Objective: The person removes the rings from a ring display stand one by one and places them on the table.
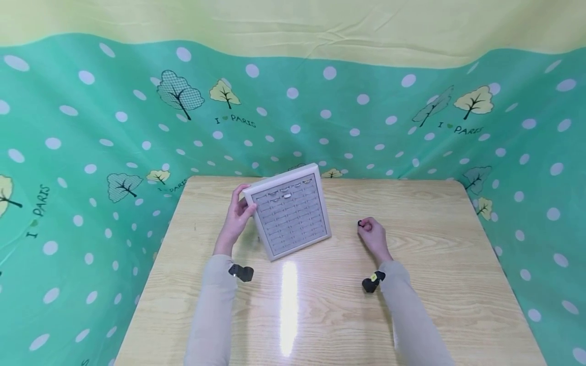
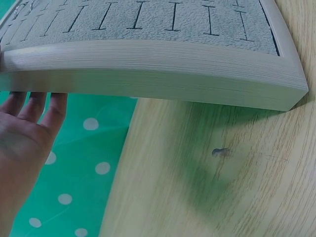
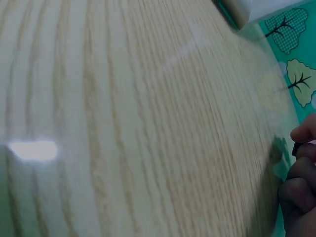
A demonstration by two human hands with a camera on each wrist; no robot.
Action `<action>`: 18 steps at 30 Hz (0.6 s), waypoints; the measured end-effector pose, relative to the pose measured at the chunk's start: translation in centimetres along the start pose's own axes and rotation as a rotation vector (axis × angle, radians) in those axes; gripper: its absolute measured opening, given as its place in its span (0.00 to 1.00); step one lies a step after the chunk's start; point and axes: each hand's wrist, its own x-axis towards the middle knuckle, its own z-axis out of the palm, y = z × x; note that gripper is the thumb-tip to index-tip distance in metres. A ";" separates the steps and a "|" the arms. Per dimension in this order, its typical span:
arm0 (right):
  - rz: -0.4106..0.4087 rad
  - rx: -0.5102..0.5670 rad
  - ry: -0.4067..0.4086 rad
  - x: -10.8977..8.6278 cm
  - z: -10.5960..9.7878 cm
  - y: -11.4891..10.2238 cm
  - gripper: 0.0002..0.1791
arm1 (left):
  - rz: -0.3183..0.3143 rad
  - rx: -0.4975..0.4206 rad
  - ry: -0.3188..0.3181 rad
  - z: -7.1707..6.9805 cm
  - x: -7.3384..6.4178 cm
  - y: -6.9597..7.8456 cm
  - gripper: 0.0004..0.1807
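My left hand (image 1: pixel 236 214) grips the upper left corner of a square ring display tray (image 1: pixel 322 203), thumb on the front of the frame and fingers behind it. The tray has a pale frame and a grey padded face with rows of slots. It stands tilted up, its lower edge towards me. Several rings sit in the upper slots, among them a bright silver ring (image 1: pixel 287 195). To the right of the tray, my right hand (image 1: pixel 374 237) pinches a small black ring (image 1: pixel 359 223) between thumb and forefinger, close over the table. The fingers partly hide this ring.
The wooden table (image 1: pixel 435 244) reflects a bright strip of light in front of the tray. A green dotted curtain (image 1: pixel 293 112) hangs behind and along both sides of the table. A small dark mark (image 2: pixel 220 152) shows on the tabletop beneath the raised tray.
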 end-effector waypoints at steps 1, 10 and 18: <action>0.001 -0.012 0.002 0.1 -0.1 0.1 0.06 | -0.002 0.003 0.000 0.0 0.0 0.0 0.31; 0.036 -0.027 0.007 0.4 -0.4 0.4 0.08 | 0.005 -0.001 -0.005 0.1 0.0 -0.1 0.30; 0.037 -0.014 0.004 0.4 -0.4 0.5 0.09 | 0.023 -0.021 -0.017 0.2 0.0 0.1 0.30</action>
